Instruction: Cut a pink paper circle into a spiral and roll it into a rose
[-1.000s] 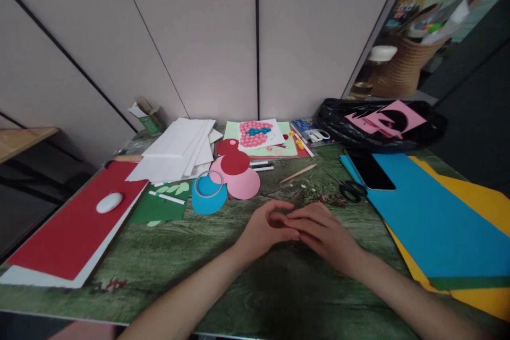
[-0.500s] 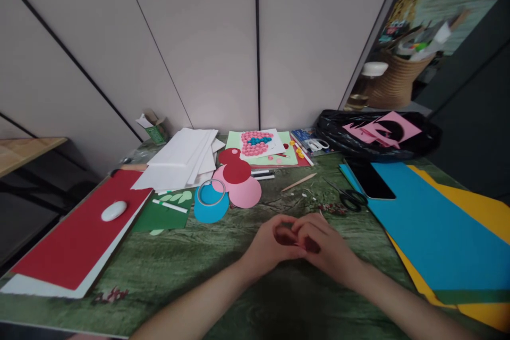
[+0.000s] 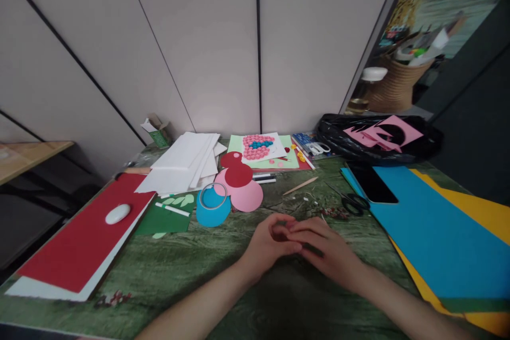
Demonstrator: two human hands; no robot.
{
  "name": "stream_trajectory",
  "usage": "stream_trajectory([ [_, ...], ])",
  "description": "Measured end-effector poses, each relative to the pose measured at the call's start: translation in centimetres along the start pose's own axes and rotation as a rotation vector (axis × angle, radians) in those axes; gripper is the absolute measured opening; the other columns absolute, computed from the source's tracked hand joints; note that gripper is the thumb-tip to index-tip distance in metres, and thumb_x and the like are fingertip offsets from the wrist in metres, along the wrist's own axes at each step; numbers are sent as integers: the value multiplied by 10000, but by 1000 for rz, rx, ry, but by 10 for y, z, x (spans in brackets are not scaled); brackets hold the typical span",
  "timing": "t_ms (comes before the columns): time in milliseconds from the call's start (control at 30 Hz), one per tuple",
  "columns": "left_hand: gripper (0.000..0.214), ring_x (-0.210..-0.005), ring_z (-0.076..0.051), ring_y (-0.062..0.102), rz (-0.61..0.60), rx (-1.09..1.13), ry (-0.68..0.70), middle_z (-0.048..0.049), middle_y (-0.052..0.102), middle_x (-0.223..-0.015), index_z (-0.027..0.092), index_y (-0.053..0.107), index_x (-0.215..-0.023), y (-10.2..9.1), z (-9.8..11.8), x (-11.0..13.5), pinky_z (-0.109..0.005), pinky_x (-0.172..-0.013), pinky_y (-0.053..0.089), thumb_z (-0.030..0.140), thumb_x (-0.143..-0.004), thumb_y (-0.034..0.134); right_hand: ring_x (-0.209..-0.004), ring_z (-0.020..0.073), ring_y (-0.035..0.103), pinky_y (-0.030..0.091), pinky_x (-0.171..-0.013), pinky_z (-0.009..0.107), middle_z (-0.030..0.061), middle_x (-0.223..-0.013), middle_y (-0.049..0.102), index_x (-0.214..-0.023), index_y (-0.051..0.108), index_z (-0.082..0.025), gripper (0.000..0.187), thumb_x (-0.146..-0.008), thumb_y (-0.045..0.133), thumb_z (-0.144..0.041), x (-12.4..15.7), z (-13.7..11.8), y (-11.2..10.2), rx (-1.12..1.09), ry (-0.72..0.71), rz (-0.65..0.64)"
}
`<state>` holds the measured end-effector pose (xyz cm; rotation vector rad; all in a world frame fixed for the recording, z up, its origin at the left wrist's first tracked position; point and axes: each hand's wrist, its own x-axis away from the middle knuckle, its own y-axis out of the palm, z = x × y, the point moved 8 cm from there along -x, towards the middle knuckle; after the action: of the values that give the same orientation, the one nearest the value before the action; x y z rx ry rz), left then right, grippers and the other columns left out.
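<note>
Fingertips of left hand (image 3: 265, 244) and right hand (image 3: 329, 249) press together; pink scraps (image 3: 382, 133) lie on black bag (image 3: 338, 135).

This is a paper-craft workspace set up in an office-like room. A green marbled table (image 3: 179, 260) stands against plain grey partition panels (image 3: 199, 37). On the table's right side lie large blue card sheets (image 3: 430, 223) and black scissors (image 3: 353, 203); on its left, a red sheet (image 3: 75, 244) and a white paper stack (image 3: 183, 162). At its middle sit cut paper circles (image 3: 239, 180) and a heart collage (image 3: 258, 147). Beyond its far right corner stands a woven basket (image 3: 398, 85) of supplies.
</note>
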<state>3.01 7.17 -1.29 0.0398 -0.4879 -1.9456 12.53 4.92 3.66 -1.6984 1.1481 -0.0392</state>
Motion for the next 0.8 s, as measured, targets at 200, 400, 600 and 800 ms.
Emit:
stream_trajectory([
  [200,502,-677,-110,558,-33,-75,15,-8,622,-718,150,535,-998,0,-2,-1,-250,-677,431,179,-550,761,-905,155,566,429,-797,322,39,-980,634,-1008,579,-246,221,-812,544,-150,1,1,0,5,-19,7],
  [400,474,-703,-129,574,-62,-112,4,-28,640,-746,150,548,-978,4,-6,0,-255,-681,424,186,-554,755,-860,152,564,420,-767,314,28,-911,641,-849,584,-218,77,-790,581,-168,0,1,2,-24,8,-11],
  [600,483,-715,-140,582,-66,-122,-9,-33,642,-758,145,551,-969,5,-10,-1,-266,-686,430,176,-535,760,-813,154,557,412,-732,310,17,-859,632,-735,536,-199,102,-746,618,-140,0,2,4,-21,45,-27],
  [800,491,-706,-144,591,-28,-118,-18,-22,638,-718,143,544,-976,4,-7,0,-273,-692,434,169,-535,759,-836,164,571,447,-729,313,35,-886,633,-789,563,-208,47,-770,589,-174,-2,3,3,-44,78,-53],
])
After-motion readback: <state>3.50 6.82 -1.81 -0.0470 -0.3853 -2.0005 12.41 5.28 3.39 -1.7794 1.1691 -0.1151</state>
